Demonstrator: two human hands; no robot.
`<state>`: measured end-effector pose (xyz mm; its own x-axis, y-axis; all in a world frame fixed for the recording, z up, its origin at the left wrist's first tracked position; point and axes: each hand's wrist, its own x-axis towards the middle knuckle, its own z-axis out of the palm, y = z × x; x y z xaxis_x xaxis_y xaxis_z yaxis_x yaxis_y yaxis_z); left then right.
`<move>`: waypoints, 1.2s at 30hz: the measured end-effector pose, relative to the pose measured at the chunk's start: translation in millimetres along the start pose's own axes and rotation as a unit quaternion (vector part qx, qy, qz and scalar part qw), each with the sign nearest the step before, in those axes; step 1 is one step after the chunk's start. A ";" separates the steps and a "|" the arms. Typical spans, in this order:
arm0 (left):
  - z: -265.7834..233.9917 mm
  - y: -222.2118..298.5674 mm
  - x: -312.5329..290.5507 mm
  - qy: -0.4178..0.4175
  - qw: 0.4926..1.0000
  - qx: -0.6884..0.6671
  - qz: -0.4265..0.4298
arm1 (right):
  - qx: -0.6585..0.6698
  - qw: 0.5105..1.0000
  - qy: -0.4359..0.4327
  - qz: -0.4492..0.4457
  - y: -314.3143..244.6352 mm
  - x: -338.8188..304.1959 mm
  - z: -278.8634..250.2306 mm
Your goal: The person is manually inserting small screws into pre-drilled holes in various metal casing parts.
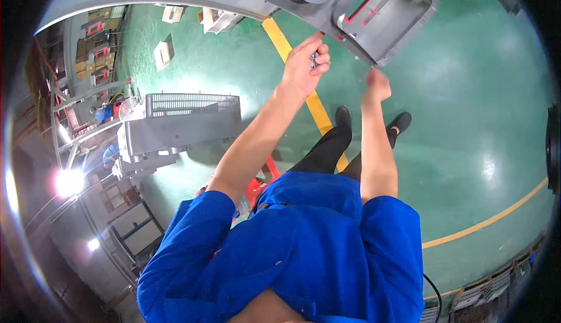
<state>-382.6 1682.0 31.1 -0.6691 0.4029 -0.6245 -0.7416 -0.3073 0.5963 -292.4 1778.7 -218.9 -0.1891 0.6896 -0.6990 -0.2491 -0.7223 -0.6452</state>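
A large grey moulded plastic part (403, 36) with red inner areas hangs at the top of the head view. My left hand (304, 66) is raised to its lower edge, and the outstretched index finger reaches that edge. Curled in the other fingers are small metal pieces (314, 60), too small to name exactly. Just below the part's lower corner is my right hand (378, 86), closed and blurred by motion. Whatever its fingertips may pinch cannot be made out.
To the left stands another grey plastic housing (187, 121) with a slatted top. A red object (254, 191) shows beside my left hip. White pieces (163, 54) lie on the green floor, which carries yellow lines (315, 109). Metal racking (76, 118) and boxes line the far left.
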 end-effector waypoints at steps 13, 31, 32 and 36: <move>-0.9 0.4 -3.4 -0.001 1.000 0.022 -0.017 | -0.056 0.996 -0.036 -0.066 5.4 35.5 7.2; 6.8 13.3 11.3 0.003 0.999 0.034 -0.012 | -0.160 0.971 -0.125 -0.124 9.6 61.5 29.7; -0.2 13.6 14.6 -0.005 1.000 0.028 -0.013 | -0.137 0.971 -0.153 -0.119 12.8 65.4 28.6; -2.7 9.5 12.8 -0.029 0.990 0.136 -0.016 | -0.215 0.958 -0.181 -0.058 1.8 67.0 19.0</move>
<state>-398.4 1681.9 27.4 -0.6350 0.4602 -0.6205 -0.7170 -0.0520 0.6951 -323.6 1824.6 -261.1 -0.5210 0.6826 -0.5125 0.1108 -0.5412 -0.8336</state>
